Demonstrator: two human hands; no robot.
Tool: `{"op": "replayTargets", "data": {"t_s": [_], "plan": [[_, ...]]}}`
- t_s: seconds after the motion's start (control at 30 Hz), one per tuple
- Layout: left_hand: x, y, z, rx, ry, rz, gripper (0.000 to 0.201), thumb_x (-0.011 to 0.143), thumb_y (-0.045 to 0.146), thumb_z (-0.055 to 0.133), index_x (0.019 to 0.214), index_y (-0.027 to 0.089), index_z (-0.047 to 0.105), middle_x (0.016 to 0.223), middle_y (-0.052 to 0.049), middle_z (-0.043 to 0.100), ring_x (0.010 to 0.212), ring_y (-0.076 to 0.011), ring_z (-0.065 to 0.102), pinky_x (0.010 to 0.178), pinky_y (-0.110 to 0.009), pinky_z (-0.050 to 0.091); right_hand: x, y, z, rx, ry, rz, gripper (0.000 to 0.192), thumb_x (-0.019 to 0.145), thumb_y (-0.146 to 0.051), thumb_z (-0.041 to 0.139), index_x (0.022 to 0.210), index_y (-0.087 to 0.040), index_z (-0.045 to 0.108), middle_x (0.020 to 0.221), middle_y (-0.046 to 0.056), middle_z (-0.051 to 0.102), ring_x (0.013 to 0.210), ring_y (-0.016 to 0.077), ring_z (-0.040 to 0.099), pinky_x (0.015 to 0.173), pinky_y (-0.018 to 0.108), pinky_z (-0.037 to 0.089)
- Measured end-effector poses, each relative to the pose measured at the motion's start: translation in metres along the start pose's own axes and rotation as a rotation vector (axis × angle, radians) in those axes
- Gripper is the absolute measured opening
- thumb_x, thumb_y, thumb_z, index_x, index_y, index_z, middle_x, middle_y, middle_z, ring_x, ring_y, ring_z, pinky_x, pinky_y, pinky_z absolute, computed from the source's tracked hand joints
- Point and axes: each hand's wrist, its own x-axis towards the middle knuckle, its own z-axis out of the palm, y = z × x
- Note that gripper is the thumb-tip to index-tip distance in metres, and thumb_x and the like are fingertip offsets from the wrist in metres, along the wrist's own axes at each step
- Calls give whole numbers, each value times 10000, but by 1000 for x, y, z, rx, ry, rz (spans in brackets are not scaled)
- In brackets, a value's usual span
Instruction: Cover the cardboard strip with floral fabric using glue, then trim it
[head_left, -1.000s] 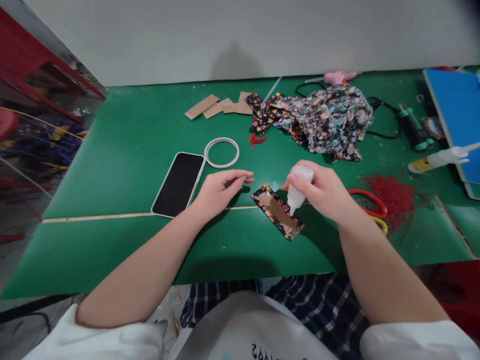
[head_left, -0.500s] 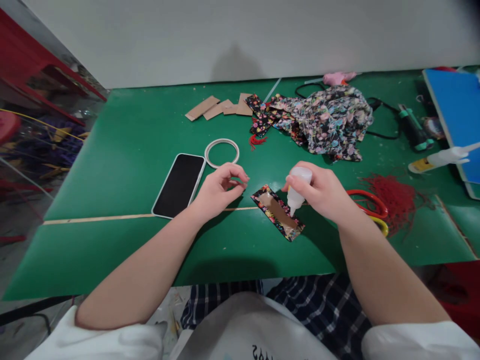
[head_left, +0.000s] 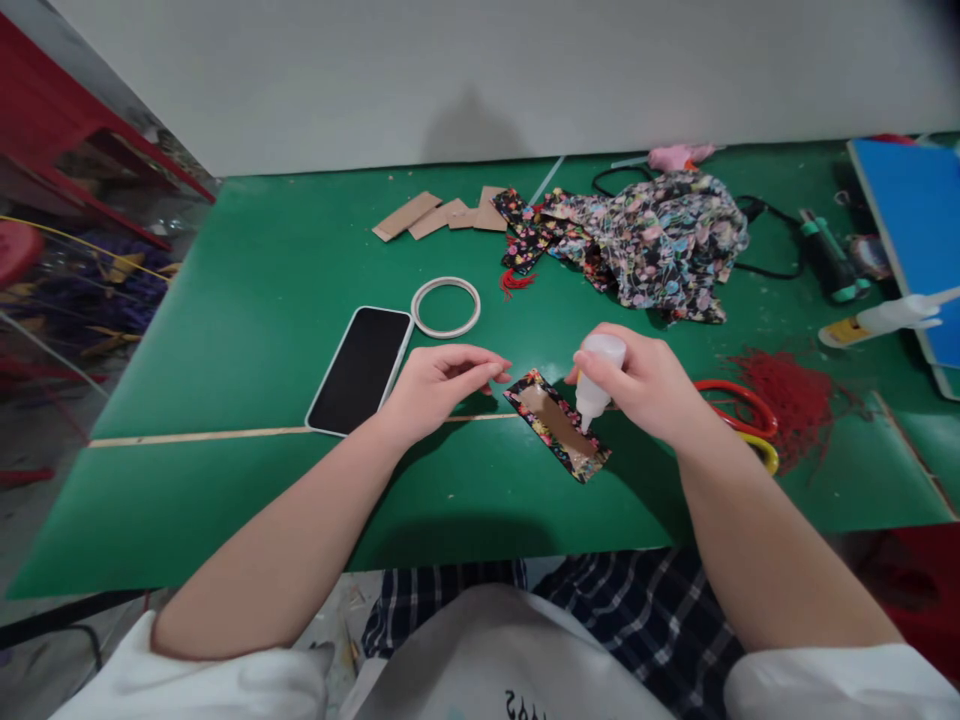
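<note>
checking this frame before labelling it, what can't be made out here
Head view only:
- Nozzle tip of the white bottle: too small to tell whether it touches the fabric-wrapped card or whether anything comes out.
- Scissors: blades hidden behind the right hand.
- Left hand: fingertips pinched, contents too small to see.
- Blue board: cut by the right edge.

Even overhead light, warped edges

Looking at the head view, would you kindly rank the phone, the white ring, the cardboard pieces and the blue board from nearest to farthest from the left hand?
From the left hand:
1. Phone, just to its left.
2. White ring, just beyond it.
3. Cardboard pieces, near the table's back edge.
4. Blue board, at the far right edge.
</note>
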Motion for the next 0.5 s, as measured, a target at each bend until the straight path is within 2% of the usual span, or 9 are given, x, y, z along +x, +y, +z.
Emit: {"op": "replayTargets", "data": {"t_s": [0.1, 0.27, 0.4, 0.5], "plan": [[1, -1, 1, -37, -11, 17, 153, 771, 318, 637, 769, 165, 635, 712, -19, 670, 621, -117, 605, 608, -254, 519, 0, 0, 0, 95, 45, 2, 438, 789, -621, 486, 740, -191, 553, 645, 10, 618, 534, 104, 501, 478, 241, 323], [5, -4, 0, -126, -13, 59, 222, 861, 308, 452, 667, 202, 469, 638, 7, 550, 627, -119, 564, 590, -261, 481, 1, 1, 0, 245, 155, 11, 404, 783, -610, 507, 747, -208, 534, 611, -1, 571, 505, 101, 480, 452, 244, 345], [5, -6, -1, -6, -29, 72, 360, 886, 350, 429, 559, 200, 418, 520, 23, 476, 539, -110, 544, 581, -262, 470, 2, 1, 0, 343, 158, 35, 408, 767, -630, 509, 742, -223, 523, 562, -14, 515, 459, 106, 469, 399, 250, 339], [5, -9, -4, 221, 74, 74, 319, 871, 350, 482, 609, 180, 549, 562, 6, 580, 570, -113, 578, 604, -248, 478, 2, 0, -1, 376, 179, 38, 403, 764, -630, 511, 711, -231, 500, 550, -18, 502, 442, 109, 470, 384, 257, 335]]}}
